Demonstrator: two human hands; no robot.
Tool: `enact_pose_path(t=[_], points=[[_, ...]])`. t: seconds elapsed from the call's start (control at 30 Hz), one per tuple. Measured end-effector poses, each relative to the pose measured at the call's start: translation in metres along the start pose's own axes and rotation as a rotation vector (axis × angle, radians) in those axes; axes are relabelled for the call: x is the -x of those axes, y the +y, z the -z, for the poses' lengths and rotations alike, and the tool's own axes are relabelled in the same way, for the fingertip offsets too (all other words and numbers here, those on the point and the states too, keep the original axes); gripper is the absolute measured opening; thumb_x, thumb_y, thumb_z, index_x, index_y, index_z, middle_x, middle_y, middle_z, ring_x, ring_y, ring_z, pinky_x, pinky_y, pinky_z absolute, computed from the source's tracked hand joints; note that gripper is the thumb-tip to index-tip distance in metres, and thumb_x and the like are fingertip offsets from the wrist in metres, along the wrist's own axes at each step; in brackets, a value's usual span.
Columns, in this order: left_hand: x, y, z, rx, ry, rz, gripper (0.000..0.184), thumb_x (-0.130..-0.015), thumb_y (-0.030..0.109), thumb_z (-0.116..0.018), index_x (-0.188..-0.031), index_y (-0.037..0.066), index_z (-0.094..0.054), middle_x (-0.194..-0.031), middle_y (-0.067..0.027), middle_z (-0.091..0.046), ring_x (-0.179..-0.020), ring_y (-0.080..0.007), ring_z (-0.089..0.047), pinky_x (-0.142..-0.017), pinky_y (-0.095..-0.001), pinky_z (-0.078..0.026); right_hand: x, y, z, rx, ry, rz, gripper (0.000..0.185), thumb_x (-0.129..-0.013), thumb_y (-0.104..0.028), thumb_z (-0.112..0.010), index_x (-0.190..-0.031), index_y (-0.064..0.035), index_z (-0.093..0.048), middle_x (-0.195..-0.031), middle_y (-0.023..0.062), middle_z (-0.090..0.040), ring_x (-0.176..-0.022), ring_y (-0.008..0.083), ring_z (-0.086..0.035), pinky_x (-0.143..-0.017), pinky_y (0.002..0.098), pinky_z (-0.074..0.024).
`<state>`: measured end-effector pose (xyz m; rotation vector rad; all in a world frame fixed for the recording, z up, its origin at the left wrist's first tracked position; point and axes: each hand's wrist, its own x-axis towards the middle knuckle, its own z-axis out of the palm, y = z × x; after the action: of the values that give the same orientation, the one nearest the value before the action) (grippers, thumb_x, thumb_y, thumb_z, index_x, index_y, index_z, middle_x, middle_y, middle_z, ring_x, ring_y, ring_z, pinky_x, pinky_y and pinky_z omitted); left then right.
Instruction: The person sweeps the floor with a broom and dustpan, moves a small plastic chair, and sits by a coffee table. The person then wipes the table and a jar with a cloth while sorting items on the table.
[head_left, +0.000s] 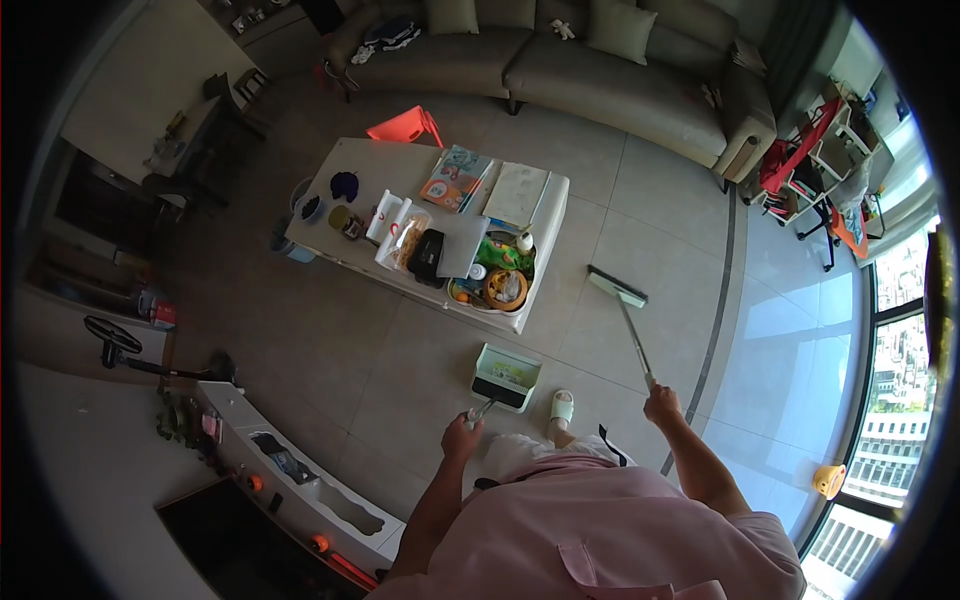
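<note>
My right hand (663, 403) is closed around the handle of a broom (632, 335). The wide broom head (618, 287) rests on the grey tiled floor, out in front of me and to the right of the coffee table. In my left hand (461, 436) is the handle of a pale green dustpan (507, 378), which sits on the floor before me with its tray facing up. Some small light debris shows inside the tray, too small to name. A slippered foot (562, 408) stands between the dustpan and the broom handle.
A white coffee table (380, 160) loaded with books, boxes and a fruit basket stands ahead. Behind it are a small red chair (405, 126) and a long sofa (600, 95). A low white cabinet (310, 480) runs along the left; a yellow object (828, 481) lies by the window.
</note>
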<state>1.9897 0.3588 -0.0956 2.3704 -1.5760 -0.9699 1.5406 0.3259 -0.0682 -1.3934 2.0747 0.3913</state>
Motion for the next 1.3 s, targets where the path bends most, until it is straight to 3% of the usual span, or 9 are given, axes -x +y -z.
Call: enact_pose_path(t=[0.27,0.4,0.43,0.53,0.7,0.77,0.87,1.17,1.3], points=[[-0.004,0.000,0.003,0.037,0.025,-0.016,0.041,-0.077,0.041,-0.066,-0.106,0.011,-0.063,-0.100,-0.0137,-0.066,-0.095,-0.0338,-0.063,-0.080,-0.0434,-0.049,0.090,-0.013,0.020,0.003,-0.177,0.230,0.047,-0.080,-0.017,-0.056,-0.127,-0.0105,-0.053,-0.104,0.0215,-0.064,-0.099,0.0379,-0.061,-0.086,0.0447,-0.0485],[-0.006,-0.009,0.002,0.058,0.004,-0.036,0.042,-0.077,0.042,-0.065,-0.105,0.010,-0.062,-0.100,-0.0144,-0.066,-0.095,-0.0341,-0.063,-0.081,-0.0437,-0.049,0.140,-0.032,0.081,-0.079,-0.212,0.186,0.040,-0.078,-0.020,-0.064,-0.117,-0.0103,-0.063,-0.100,0.0191,-0.066,-0.095,0.0320,-0.064,-0.083,0.0401,-0.0494],[-0.004,-0.009,0.004,0.065,-0.007,-0.036,0.043,-0.077,0.042,-0.065,-0.105,0.010,-0.062,-0.100,-0.0147,-0.066,-0.095,-0.0342,-0.062,-0.081,-0.0439,-0.049,0.146,-0.024,0.082,-0.098,-0.137,0.220,0.039,-0.076,-0.020,-0.065,-0.114,-0.0098,-0.065,-0.090,0.0163,-0.069,-0.084,0.0268,-0.067,-0.079,0.0371,-0.0511],[-0.007,-0.007,0.011,0.082,-0.063,-0.060,0.044,-0.076,0.041,-0.065,-0.106,0.009,-0.062,-0.100,-0.0158,-0.066,-0.096,-0.0349,-0.062,-0.081,-0.0440,-0.049,0.156,-0.011,0.090,-0.211,-0.177,0.074,0.037,-0.074,-0.023,-0.066,-0.110,-0.0132,-0.067,-0.097,0.0150,-0.068,-0.094,0.0302,-0.064,-0.085,0.0401,-0.0493],[-0.017,-0.029,0.005,0.132,-0.156,-0.117,0.048,-0.074,0.041,-0.066,-0.108,0.007,-0.060,-0.102,-0.0193,-0.065,-0.097,-0.0374,-0.062,-0.083,-0.0445,-0.049,0.180,-0.020,0.087,-0.231,-0.092,-0.019,0.037,-0.074,-0.023,-0.066,-0.110,-0.0132,-0.068,-0.093,0.0148,-0.069,-0.089,0.0283,-0.066,-0.082,0.0387,-0.0503],[-0.020,-0.032,0.007,0.130,-0.234,-0.147,0.050,-0.072,0.041,-0.067,-0.108,0.007,-0.060,-0.103,-0.0207,-0.065,-0.098,-0.0384,-0.061,-0.084,-0.0445,-0.048,0.193,-0.024,0.077,-0.166,0.017,-0.018,0.037,-0.076,-0.023,-0.065,-0.112,-0.0123,-0.067,-0.090,0.0125,-0.070,-0.083,0.0262,-0.067,-0.078,0.0376,-0.0518],[-0.025,-0.041,0.000,0.155,-0.241,-0.183,0.052,-0.070,0.042,-0.067,-0.108,0.007,-0.060,-0.103,-0.0226,-0.064,-0.099,-0.0394,-0.061,-0.086,-0.0445,-0.048,0.209,-0.033,0.064,-0.187,0.111,-0.110,0.036,-0.078,-0.024,-0.063,-0.114,-0.0156,-0.066,-0.098,0.0137,-0.068,-0.094,0.0301,-0.064,-0.083,0.0404,-0.0499],[-0.034,-0.039,0.003,0.115,-0.249,-0.234,0.048,-0.070,0.040,-0.068,-0.106,0.009,-0.061,-0.103,-0.0218,-0.064,-0.100,-0.0388,-0.061,-0.086,-0.0433,-0.048,0.230,-0.001,-0.065,-0.291,0.082,-0.389,0.045,-0.080,-0.016,-0.054,-0.124,-0.0242,-0.058,-0.110,0.0151,-0.064,-0.101,0.0336,-0.061,-0.086,0.0424,-0.0498],[-0.034,-0.041,-0.004,0.106,-0.268,-0.240,0.048,-0.069,0.038,-0.069,-0.106,0.008,-0.062,-0.101,-0.0219,-0.065,-0.099,-0.0375,-0.061,-0.086,-0.0421,-0.048,0.226,0.014,-0.130,-0.370,0.083,-0.483,0.043,-0.078,-0.015,-0.055,-0.120,-0.0190,-0.060,-0.106,0.0180,-0.064,-0.098,0.0350,-0.062,-0.086,0.0435,-0.0493]])
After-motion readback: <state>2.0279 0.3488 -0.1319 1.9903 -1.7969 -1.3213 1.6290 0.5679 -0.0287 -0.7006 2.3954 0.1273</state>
